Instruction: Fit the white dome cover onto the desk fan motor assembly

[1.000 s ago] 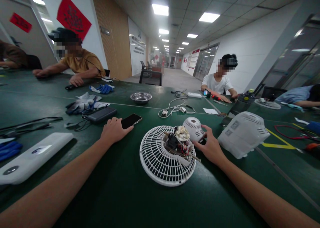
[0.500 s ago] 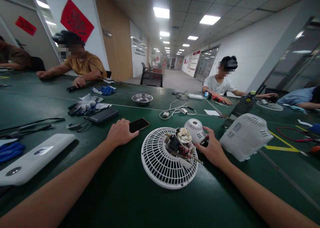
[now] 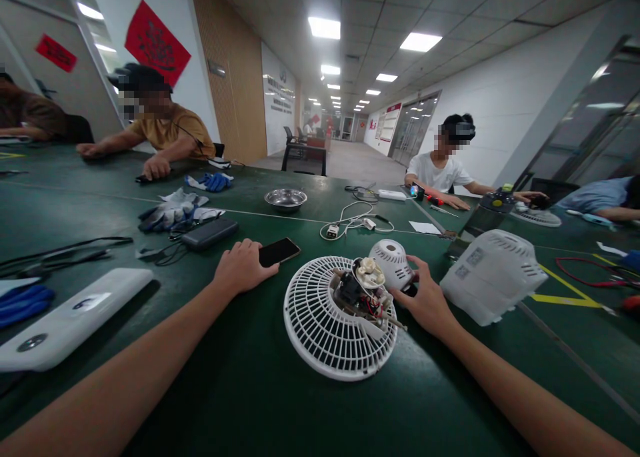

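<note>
Right hand (image 3: 424, 298) of mine is half closed around the near-right side of the white cover (image 3: 391, 262), thumb nearer me, fingers beyond; how firm the grip is I can't tell. The cover sits at the far-right edge of the grille (image 3: 320, 323), just behind the motor (image 3: 350, 286); whether they touch is unclear. If I dragged the cover toward me, its rim could snag the loose wires (image 3: 370, 303) and strain them, I'd judge. The shaft (image 3: 397, 322) juts out near my wrist, so a careless sweep might tip the motor. My left hand (image 3: 244, 267), loosely curled, lies against the phone (image 3: 279, 251); I can't see whether it grips it. To my right stands the box (image 3: 493, 277), with the bottle (image 3: 480, 218) behind; swinging that elbow wide could knock either.
</note>
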`<state>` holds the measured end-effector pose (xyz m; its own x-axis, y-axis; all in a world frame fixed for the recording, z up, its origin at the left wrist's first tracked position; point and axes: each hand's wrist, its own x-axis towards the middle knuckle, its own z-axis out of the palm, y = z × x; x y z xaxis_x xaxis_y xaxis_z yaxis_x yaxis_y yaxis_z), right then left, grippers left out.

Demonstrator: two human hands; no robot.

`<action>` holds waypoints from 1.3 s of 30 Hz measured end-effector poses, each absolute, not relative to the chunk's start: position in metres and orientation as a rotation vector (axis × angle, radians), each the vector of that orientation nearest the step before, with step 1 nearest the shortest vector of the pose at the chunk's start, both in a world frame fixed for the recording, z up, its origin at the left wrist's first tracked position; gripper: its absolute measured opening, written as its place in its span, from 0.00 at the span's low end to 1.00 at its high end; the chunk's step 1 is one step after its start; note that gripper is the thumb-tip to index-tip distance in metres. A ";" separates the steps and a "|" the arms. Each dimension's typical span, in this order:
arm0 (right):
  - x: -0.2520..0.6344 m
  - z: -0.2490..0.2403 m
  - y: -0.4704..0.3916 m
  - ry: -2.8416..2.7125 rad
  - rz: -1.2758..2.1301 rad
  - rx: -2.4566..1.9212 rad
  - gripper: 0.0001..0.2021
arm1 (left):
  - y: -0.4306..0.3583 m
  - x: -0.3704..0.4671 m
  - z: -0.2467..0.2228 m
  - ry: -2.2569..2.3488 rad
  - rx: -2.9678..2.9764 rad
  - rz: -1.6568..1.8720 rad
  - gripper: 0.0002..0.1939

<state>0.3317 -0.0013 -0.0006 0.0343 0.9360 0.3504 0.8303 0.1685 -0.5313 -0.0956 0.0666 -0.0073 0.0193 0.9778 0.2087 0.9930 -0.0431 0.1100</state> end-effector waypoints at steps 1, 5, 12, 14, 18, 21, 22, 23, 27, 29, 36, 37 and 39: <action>0.332 -0.001 -0.001 -1.806 0.210 -1.673 0.39 | 0.066 -0.096 -0.007 -2.124 -2.197 -0.350 0.40; 0.331 0.000 -0.001 -1.801 0.214 -1.678 0.40 | 0.065 -0.095 -0.005 -2.127 -2.195 -0.337 0.40; 0.331 0.000 -0.001 -1.801 0.217 -1.675 0.40 | 0.064 -0.092 -0.001 -2.121 -2.207 -0.295 0.37; 0.331 0.001 -0.002 -1.801 0.212 -1.675 0.40 | 0.065 -0.092 -0.001 -2.103 -2.217 -0.264 0.38; 0.330 0.000 -0.002 -1.801 0.213 -1.679 0.39 | 0.066 -0.095 -0.001 -2.098 -2.191 -0.245 0.36; 0.331 -0.001 -0.001 -1.805 0.207 -1.677 0.39 | 0.063 -0.094 0.000 -2.114 -2.073 -0.346 0.33; 0.332 -0.002 0.000 -1.807 0.206 -1.673 0.39 | 0.061 -0.091 0.001 -2.091 -2.032 -0.427 0.32; 0.332 -0.002 0.000 -1.809 0.206 -1.668 0.39 | 0.059 -0.087 0.002 -2.054 -2.009 -0.528 0.32; 0.332 -0.002 0.000 -1.798 0.218 -1.661 0.39 | 0.047 -0.064 0.005 -1.862 -2.277 -0.986 0.26; 0.332 -0.001 0.000 -1.776 0.242 -1.664 0.40 | 0.042 -0.052 0.003 -1.919 -2.388 -1.274 0.21; 0.336 0.003 0.002 -1.259 0.609 -1.510 0.34 | 0.025 -0.030 -0.010 -2.217 -2.730 -1.797 0.26; 0.334 0.005 0.000 -1.164 0.705 -1.412 0.30 | 0.023 -0.028 -0.010 -2.237 -2.757 -1.792 0.27; 0.326 0.008 -0.008 -1.034 0.869 -1.212 0.23 | 0.021 -0.024 -0.009 -2.250 -2.802 -1.758 0.27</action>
<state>0.3256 -0.0084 0.0084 0.3123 0.9371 0.1558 0.0078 0.1614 -0.9869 -0.0242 0.0207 -0.0090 0.1578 0.9840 0.0833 0.3186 -0.1306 0.9388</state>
